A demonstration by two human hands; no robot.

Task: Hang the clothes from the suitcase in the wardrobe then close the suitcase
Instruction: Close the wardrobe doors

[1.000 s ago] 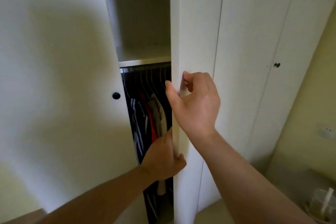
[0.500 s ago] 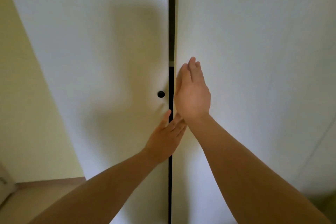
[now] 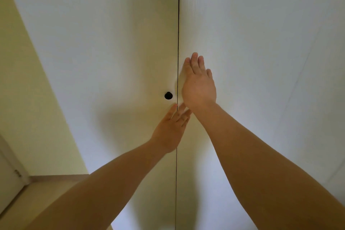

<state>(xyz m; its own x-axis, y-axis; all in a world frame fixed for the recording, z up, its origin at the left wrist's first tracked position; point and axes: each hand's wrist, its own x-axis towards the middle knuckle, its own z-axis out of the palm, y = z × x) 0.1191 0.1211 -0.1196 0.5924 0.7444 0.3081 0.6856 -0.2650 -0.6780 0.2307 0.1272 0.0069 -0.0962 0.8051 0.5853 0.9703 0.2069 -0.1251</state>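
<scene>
White wardrobe doors [image 3: 112, 43] closed, thin seam only. L hand [image 3: 169, 130] + R hand [image 3: 198, 86] flat on them nr black knob [image 3: 168, 95], fingers straight, holding nothing. No clothes, suitcase in view; hanging prob. done, suitcase closing left.

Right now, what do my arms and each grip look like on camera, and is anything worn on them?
The left grip and right grip are bare hands, with no gloves and no ring or watch that I can make out. The left forearm and right forearm are bare as far as the frame's edge; no sleeve, strap or marking shows.
</scene>
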